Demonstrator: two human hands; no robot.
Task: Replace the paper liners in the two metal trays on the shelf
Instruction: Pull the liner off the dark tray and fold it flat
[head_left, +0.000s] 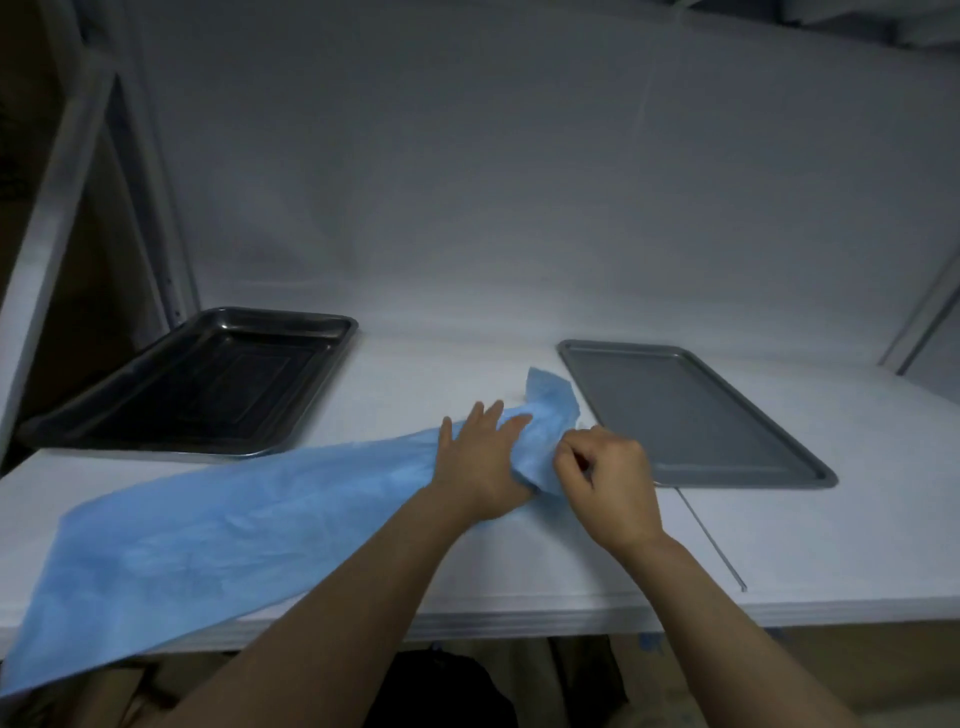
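Note:
A large blue paper liner (208, 535) lies across the white shelf, and its left end hangs over the front edge. Its right end is bunched up between the two trays. My left hand (480, 462) lies on the bunched part with fingers curled around it. My right hand (608, 480) pinches the same bunched end from the right. A dark deep metal tray (93, 415) sits bare at the left. A flatter grey metal tray (701, 415) sits bare at the right.
The white shelf (519, 571) has a white back wall. Metal shelf uprights (62, 218) stand at the left. A thin rod (711, 540) lies on the shelf in front of the grey tray. A dark object (441, 691) sits below the shelf's front edge.

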